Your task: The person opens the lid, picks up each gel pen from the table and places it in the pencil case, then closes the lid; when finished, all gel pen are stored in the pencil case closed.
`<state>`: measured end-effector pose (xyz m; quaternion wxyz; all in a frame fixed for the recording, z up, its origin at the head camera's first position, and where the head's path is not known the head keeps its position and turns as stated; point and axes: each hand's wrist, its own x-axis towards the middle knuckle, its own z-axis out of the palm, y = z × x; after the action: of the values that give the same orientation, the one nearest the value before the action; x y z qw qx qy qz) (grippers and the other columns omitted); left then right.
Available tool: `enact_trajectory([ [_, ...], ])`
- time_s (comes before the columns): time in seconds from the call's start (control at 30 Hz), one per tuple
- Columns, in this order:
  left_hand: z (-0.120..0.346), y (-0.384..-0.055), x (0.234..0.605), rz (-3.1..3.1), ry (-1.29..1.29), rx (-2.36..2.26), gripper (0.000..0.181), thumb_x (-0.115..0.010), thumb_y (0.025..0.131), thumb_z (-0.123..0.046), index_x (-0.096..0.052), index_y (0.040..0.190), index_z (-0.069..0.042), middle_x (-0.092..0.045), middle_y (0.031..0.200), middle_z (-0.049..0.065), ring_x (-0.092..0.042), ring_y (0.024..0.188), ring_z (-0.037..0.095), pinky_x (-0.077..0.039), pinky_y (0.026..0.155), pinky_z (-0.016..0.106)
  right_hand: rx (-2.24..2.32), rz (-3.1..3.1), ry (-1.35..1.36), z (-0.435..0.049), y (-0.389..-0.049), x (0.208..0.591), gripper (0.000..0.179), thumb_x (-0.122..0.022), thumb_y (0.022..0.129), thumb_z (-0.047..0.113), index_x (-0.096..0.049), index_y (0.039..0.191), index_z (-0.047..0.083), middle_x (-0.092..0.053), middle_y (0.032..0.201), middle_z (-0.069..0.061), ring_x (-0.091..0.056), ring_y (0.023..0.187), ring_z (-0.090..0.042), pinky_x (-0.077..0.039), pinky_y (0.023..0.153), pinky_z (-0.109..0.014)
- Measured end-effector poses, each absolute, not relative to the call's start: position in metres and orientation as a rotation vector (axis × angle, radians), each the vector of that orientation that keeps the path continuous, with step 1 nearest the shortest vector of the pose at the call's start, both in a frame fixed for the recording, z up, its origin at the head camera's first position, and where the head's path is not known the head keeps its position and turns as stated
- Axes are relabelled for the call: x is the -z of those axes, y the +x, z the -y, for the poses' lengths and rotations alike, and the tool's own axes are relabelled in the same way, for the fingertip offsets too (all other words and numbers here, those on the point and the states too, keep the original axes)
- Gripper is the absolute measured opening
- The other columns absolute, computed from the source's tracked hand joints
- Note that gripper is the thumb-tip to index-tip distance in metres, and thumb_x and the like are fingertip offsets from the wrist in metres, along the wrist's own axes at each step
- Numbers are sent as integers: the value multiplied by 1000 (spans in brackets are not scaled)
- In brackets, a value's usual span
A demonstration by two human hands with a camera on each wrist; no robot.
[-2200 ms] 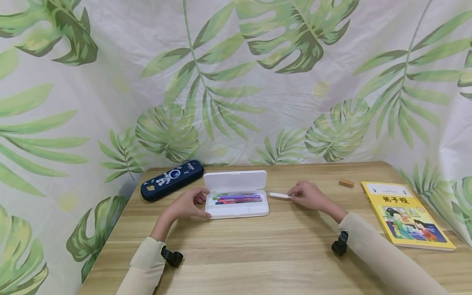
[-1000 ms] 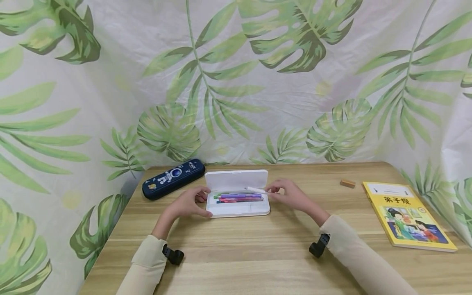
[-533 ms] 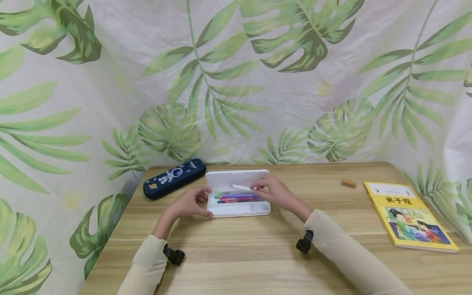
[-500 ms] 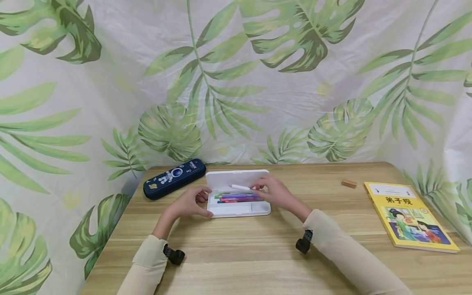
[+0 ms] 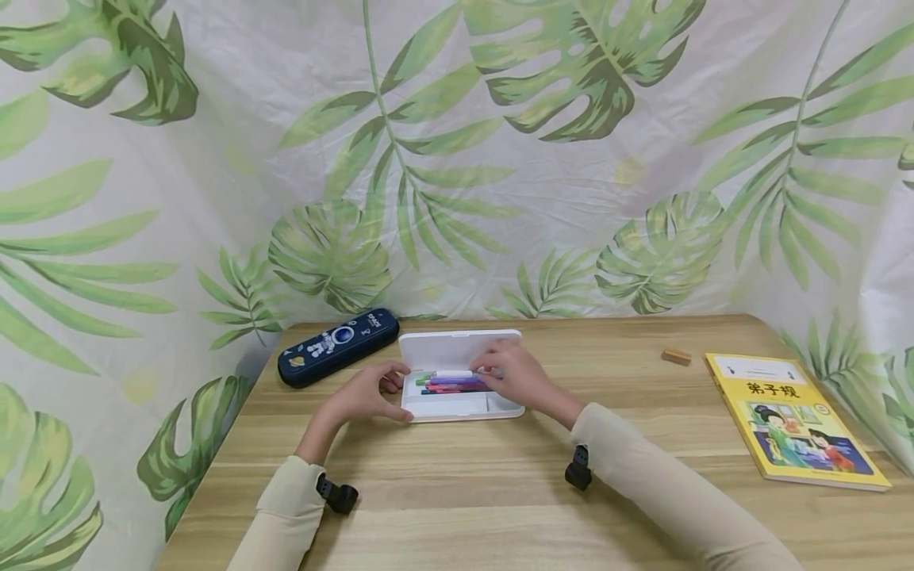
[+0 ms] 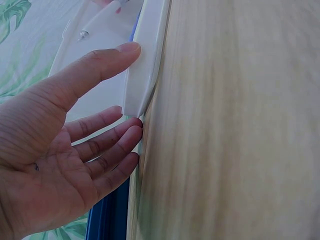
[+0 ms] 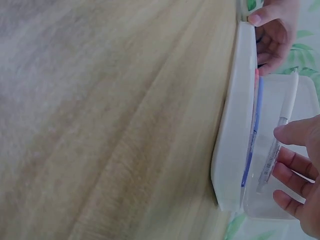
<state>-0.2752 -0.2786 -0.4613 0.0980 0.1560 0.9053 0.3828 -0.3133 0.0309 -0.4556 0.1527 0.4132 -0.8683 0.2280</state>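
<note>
A white pencil case lies with its lid raised, several coloured pens inside. My left hand holds its left end, the thumb on the front wall and the fingertips at the end corner. Over the case, my right hand pinches a white pen between thumb and fingers. The right wrist view shows the pen above the coloured pens, in front of the lid, its clear barcoded end by the fingers. Part of the pen's right end is hidden by the hand in the head view.
A dark blue space-themed pencil case lies behind the left hand. To the right are a small orange-brown block and a yellow book. A leaf-patterned cloth hangs behind the wooden table.
My right hand has picked the white pen up from the table right of the case, carried it left over the case and lowered it. The left hand has stayed on the case.
</note>
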Motion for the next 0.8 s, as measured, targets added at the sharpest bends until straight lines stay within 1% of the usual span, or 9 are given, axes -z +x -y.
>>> enact_trajectory([
  [0.23, 279, -276, 463, -2680, 459, -1135, 77, -95, 69, -20, -57, 131, 4, -66, 112, 16, -63, 103, 26, -52, 99, 47, -576, 2527, 1154, -28, -313, 456, 12, -79, 88, 12, -80, 100, 15, -72, 98, -2, -64, 91, -22, -53, 79, -37],
  [0.43, 280, -277, 464, -2684, 456, -1134, 77, -95, 69, -20, -57, 131, 4, -66, 112, 16, -63, 102, 25, -53, 98, 46, -481, 2521, 1134, -26, -316, 458, 12, -79, 88, 13, -80, 100, 16, -73, 99, -3, -65, 94, -24, -53, 83, -40],
  [0.8, 280, -276, 463, -2689, 453, -1129, 77, -95, 69, -21, -57, 131, 4, -66, 112, 15, -63, 103, 25, -53, 99, 47, -391, 2506, 1105, -23, -318, 464, 14, -81, 85, 11, -81, 97, 17, -74, 98, -2, -66, 97, -24, -53, 87, -41],
])
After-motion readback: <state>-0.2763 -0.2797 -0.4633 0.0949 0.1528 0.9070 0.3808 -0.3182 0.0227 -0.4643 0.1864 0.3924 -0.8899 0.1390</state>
